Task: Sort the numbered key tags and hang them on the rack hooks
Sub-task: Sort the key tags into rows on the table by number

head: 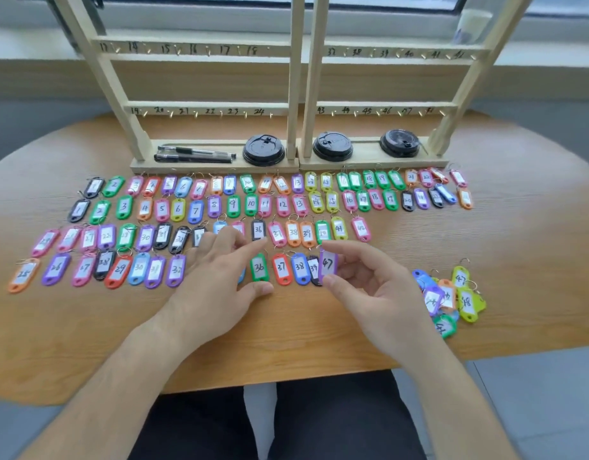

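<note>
Right grip [369, 293] pinches purple tag 47 [328, 266] between thumb and forefinger, over the table [319, 343] beside black tag 39 [314, 267]; left grip [216, 277] splayed, holding nothing; tag likely light, stiff, slick plastic, best held by its body edges.

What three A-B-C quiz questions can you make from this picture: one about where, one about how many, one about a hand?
1. Where are the pens? A left rack's base; B windowsill; C among tags.
2. How many black lids? A two; B three; C five.
3. What does the right hand hold? A nothing; B a pen; C purple tag 47.
1 A: they lie there beside a lid. 2 B: three sit on the bases. 3 C: its fingers pinch it.
</note>
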